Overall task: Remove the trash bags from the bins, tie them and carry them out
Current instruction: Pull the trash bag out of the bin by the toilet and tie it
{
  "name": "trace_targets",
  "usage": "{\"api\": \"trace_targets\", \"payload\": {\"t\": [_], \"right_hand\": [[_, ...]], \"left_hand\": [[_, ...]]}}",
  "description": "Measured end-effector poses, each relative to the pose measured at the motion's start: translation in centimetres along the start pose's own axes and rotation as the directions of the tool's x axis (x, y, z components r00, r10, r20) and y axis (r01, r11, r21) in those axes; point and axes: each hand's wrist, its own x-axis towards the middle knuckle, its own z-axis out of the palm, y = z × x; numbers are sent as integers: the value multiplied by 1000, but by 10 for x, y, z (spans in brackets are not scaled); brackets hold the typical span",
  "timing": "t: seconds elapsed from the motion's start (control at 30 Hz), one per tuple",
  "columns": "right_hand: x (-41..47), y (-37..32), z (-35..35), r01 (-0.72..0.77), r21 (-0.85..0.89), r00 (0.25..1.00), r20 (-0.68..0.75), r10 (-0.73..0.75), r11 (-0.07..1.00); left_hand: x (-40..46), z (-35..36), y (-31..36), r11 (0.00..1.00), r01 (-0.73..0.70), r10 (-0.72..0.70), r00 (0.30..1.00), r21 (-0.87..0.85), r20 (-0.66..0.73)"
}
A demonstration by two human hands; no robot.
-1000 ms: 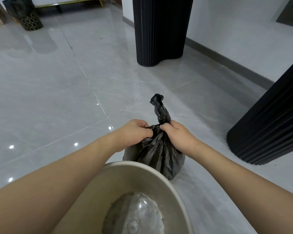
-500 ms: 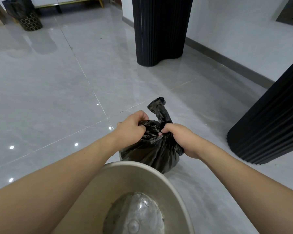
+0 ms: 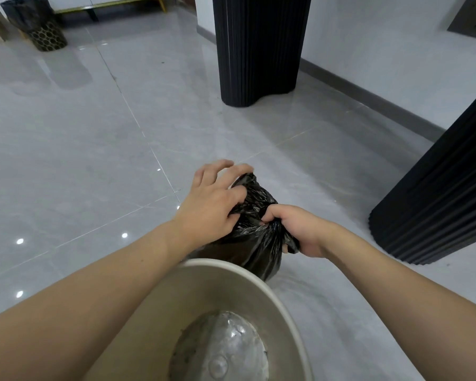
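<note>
Down on the tile floor (image 3: 80,149), just past the rim of the bin (image 3: 261,276), sits the bag (image 3: 256,243), black and bunched at the top, and we're right in the tying step. Right hand (image 3: 302,232) is a closed fist around the gathered neck, pinning it low and to the right side. Left hand (image 3: 212,199) is half open, thumb side pressed into the crumpled top of the plastic while the outer fingers fan loose over it, so it's steering the tail rather than gripping it hard. Whether a loop is already formed under those fingers, I cannot tell; the folds hide it. To do this well, I'd say the right fist should keep that neck squeezed shut and low, so no air or rubbish pushes back up, while the left feeds the tail round and through. Pull the two ends apart evenly, not upward, because thin film like this looks ready to stretch or tear if yanked at one point. Leave enough tail above the knot for a carrying grip. Bin's liner is out, its bare bottom showing, and another bin (image 3: 36,26) with a bag in it waits well apart at the far left.
</note>
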Motion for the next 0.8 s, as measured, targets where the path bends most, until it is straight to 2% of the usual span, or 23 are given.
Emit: {"api": "trace_targets", "payload": {"t": [0.1,0.17,0.23,0.3,0.37,0.43,0.5,0.53,0.57,0.63,0.67,0.73,0.8], "right_hand": [[-2,-2,-1,-24,33,999,28,23,999],[-6,-4,-1,-19,43,999,34,17,999],[-7,-6,-1,44,-25,999,28,-43,999],[-5,-5,-2,173,-278,979,-60,-197,945],[2,1,-6,277,-516,902,-150,-404,810],[4,5,-6,370,-579,822,-160,-546,727],[3,5,-5,422,-607,782,-133,-609,674],[2,4,-4,427,-572,796,-130,-591,700],[1,3,-2,420,-480,832,-134,-538,770],[-2,0,-2,328,-168,932,-103,-348,930],[-4,-1,-3,241,-16,969,-56,-242,970],[-6,-1,-5,86,186,994,56,-98,979],[-6,0,-6,11,285,986,155,-57,959]], "left_hand": [[5,-4,-3,993,-114,114,992,-10,51],[6,-3,-5,997,-71,72,991,-16,109],[6,-1,-7,996,31,-19,991,-88,131],[8,1,-7,976,147,-119,978,-163,174],[8,1,-7,896,307,-217,933,-321,287],[7,1,-6,790,430,-279,887,-437,369],[7,2,-7,744,471,-300,869,-474,393],[7,2,-7,732,475,-297,867,-488,399],[7,1,-7,734,471,-291,869,-489,400],[6,1,-8,785,438,-274,879,-438,390],[5,0,-8,819,411,-259,887,-399,381],[4,0,-7,866,364,-231,900,-342,370],[4,1,-6,879,352,-228,903,-321,365]]}}
